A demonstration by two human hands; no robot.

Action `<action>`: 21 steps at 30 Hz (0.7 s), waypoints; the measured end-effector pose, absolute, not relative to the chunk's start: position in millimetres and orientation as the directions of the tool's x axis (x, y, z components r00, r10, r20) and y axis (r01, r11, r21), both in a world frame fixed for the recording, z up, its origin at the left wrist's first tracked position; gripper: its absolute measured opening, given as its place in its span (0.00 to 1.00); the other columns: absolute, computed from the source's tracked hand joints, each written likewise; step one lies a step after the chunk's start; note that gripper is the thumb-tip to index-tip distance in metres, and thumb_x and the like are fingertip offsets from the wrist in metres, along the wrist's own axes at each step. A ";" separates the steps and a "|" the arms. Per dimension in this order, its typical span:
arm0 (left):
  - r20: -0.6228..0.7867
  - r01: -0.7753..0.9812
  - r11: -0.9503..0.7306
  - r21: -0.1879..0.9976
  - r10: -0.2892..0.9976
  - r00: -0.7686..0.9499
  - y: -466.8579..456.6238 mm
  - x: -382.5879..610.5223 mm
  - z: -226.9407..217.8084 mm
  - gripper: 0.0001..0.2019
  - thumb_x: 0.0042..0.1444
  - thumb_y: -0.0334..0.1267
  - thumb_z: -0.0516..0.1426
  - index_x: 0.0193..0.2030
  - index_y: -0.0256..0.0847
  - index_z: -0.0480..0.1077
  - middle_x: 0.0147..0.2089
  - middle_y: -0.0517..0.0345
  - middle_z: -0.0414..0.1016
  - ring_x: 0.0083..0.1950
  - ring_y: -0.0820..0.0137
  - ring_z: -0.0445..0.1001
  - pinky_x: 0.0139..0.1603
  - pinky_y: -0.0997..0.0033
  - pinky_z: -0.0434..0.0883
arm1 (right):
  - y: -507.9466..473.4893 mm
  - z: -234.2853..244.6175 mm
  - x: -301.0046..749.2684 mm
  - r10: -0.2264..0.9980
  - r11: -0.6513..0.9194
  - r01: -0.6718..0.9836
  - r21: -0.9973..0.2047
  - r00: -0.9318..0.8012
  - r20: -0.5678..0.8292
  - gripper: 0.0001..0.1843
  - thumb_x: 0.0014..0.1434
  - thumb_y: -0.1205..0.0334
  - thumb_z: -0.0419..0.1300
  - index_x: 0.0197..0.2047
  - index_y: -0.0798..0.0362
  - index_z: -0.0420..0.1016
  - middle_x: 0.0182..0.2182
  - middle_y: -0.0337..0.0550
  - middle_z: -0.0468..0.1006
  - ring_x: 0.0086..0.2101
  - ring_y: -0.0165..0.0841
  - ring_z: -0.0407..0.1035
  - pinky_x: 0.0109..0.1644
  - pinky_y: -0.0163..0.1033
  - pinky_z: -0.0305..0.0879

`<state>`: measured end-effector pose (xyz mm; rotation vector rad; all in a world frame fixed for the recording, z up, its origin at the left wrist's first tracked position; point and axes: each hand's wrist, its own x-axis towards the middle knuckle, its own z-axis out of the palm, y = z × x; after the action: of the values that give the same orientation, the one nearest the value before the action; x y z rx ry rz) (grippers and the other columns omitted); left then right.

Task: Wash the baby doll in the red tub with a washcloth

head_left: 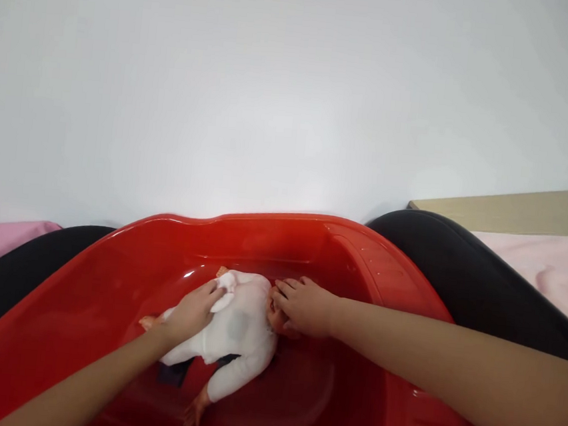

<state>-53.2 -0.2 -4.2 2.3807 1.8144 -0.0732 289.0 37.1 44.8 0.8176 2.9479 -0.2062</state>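
Observation:
A baby doll (246, 316) in a white suit lies in a red baby bathtub (322, 391), its head to the right and its legs to the left. A greyish patch shows on the suit's front. My left hand (197, 312) is closed over the doll's lower body, its fingers on a bunched white cloth (226, 288); whether this is part of the suit I cannot tell. Over the doll's head (277, 311), my right hand (305, 305) curves its fingers and grips it, hiding most of the face. One doll hand (198, 406) points toward the near side.
Black rounded surfaces (425, 260) flank the tub on both sides. Pink cloth (10, 243) lies at far left, and a paler pink cloth (550, 265) at right before a beige board (515, 208). A white wall (275, 91) rises behind. Something dark (173, 371) shows beneath the doll.

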 end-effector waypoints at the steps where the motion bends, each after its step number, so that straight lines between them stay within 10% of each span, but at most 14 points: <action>1: -0.146 0.973 -0.227 0.044 0.962 0.231 -4.7 -73.9 -3.7 0.22 0.65 0.34 0.48 0.64 0.49 0.67 0.59 0.46 0.70 0.57 0.55 0.73 0.53 0.58 0.69 | 37.3 43.8 288.5 0.509 0.848 0.519 -0.110 -0.854 -0.104 0.37 0.67 0.50 0.58 0.74 0.59 0.59 0.70 0.65 0.63 0.65 0.57 0.64 0.62 0.63 0.67; 6: -0.222 1.000 -0.013 0.013 0.975 0.015 -18.8 -134.3 10.4 0.22 0.64 0.47 0.53 0.64 0.50 0.67 0.55 0.48 0.74 0.51 0.52 0.77 0.48 0.58 0.69 | 38.0 40.4 288.3 0.510 0.849 0.515 -0.117 -0.857 -0.068 0.38 0.66 0.50 0.60 0.73 0.58 0.60 0.69 0.65 0.65 0.64 0.57 0.66 0.61 0.62 0.68; 10: -0.004 0.945 0.112 0.308 0.993 -0.116 -6.5 -86.9 23.3 0.13 0.65 0.48 0.52 0.48 0.46 0.72 0.49 0.52 0.77 0.51 0.57 0.76 0.51 0.59 0.70 | 37.1 44.4 290.2 0.484 0.864 0.494 -0.090 -0.868 -0.113 0.38 0.68 0.50 0.56 0.75 0.61 0.57 0.71 0.65 0.62 0.65 0.57 0.63 0.62 0.63 0.67; 14: 0.136 0.840 -0.123 0.528 0.989 0.059 8.1 12.0 20.8 0.10 0.65 0.41 0.51 0.48 0.45 0.71 0.47 0.51 0.79 0.48 0.59 0.76 0.53 0.57 0.72 | 36.5 46.4 291.3 0.474 0.874 0.482 -0.068 -0.874 -0.106 0.37 0.69 0.52 0.55 0.74 0.62 0.57 0.71 0.64 0.63 0.65 0.56 0.63 0.63 0.62 0.67; 21: -0.004 0.909 -0.263 0.323 0.960 0.279 -0.1 39.9 10.5 0.19 0.60 0.29 0.51 0.54 0.51 0.70 0.54 0.53 0.77 0.54 0.58 0.76 0.55 0.59 0.71 | 35.1 46.9 290.7 0.485 0.868 0.491 -0.078 -0.871 -0.083 0.39 0.67 0.51 0.59 0.74 0.61 0.57 0.69 0.63 0.65 0.64 0.56 0.65 0.62 0.62 0.68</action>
<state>39.9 -0.1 10.5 2.2894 1.7200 0.2809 290.7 35.1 46.9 0.7781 2.9778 -0.1489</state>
